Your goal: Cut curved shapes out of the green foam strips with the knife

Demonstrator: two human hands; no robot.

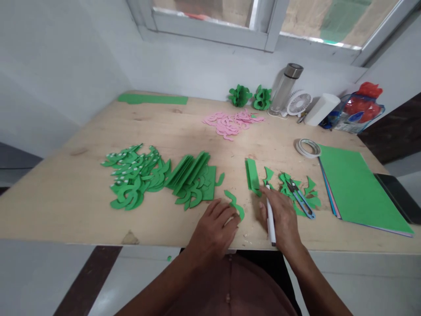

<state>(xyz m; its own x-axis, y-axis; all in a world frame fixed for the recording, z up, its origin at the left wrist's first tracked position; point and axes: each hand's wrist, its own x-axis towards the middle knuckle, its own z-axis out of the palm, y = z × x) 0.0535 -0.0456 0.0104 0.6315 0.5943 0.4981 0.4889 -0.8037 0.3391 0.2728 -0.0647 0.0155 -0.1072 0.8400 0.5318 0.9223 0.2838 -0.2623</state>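
My left hand [215, 230] rests on the table with its fingers loosely laid down, the fingertips at the edge of a wavy green paper cutout [236, 204]. In my right hand [283, 215] is a white marker [270, 219], held between thumb and fingers and pointing away from me. Just beyond those fingertips lies a folded green paper strip [252, 174]. Blue-handled thread snips [301, 199] rest on green paper scraps [311, 186] to the right. Left of my left hand are folded green strips [189, 171] and a pile of curved green cutouts [136, 175].
Pink paper cutouts [230, 123] lie farther back. Two green paper shapes [240, 95], a glass bottle [285, 90], a small fan [299, 103] and a white roll [322, 109] stand by the wall. On the right are tape rolls [308, 148], green sheets [362, 188] and a phone [399, 197].
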